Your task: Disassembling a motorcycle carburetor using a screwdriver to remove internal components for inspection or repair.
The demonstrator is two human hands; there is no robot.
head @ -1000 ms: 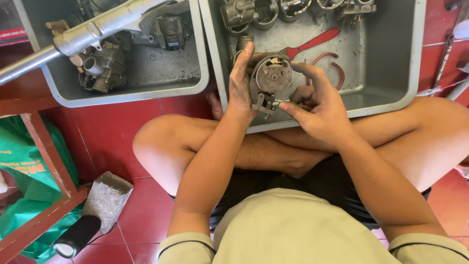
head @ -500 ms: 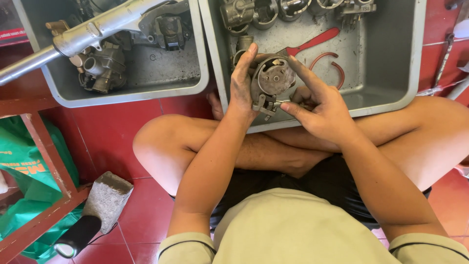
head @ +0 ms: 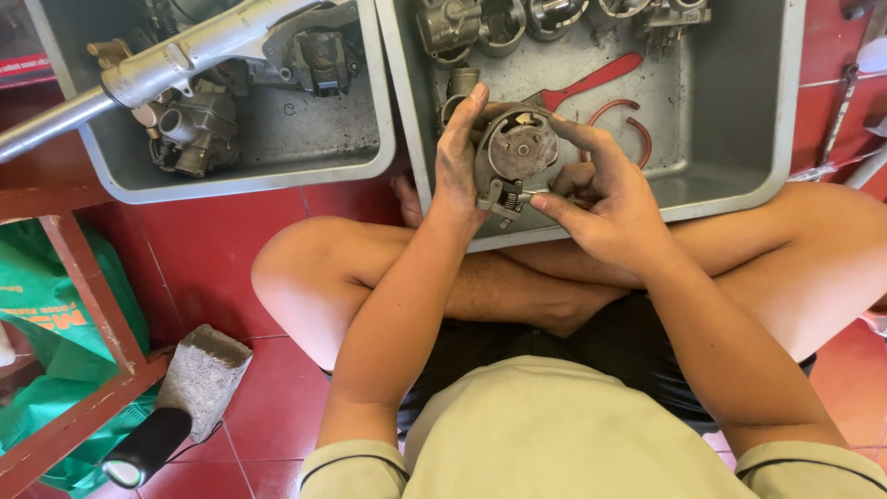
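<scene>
Over on the left a green bag slumps behind a red wooden frame, with a grey block and a black torch on the red floor. Above them sits a grey tray holding a long metal tube and a grimy carburettor. The left hand is wrapped round the side of a round metal part, fingers upright, gripping it just over the near rim of the second tray. Compared with a second ago the part has been turned a little, its flat round face now tipped up toward the person. The right hand pinches something small at the part's lower edge, too small to identify; this looks like fine fitting work. A red tool and thin red ring lie in the tray beyond.
</scene>
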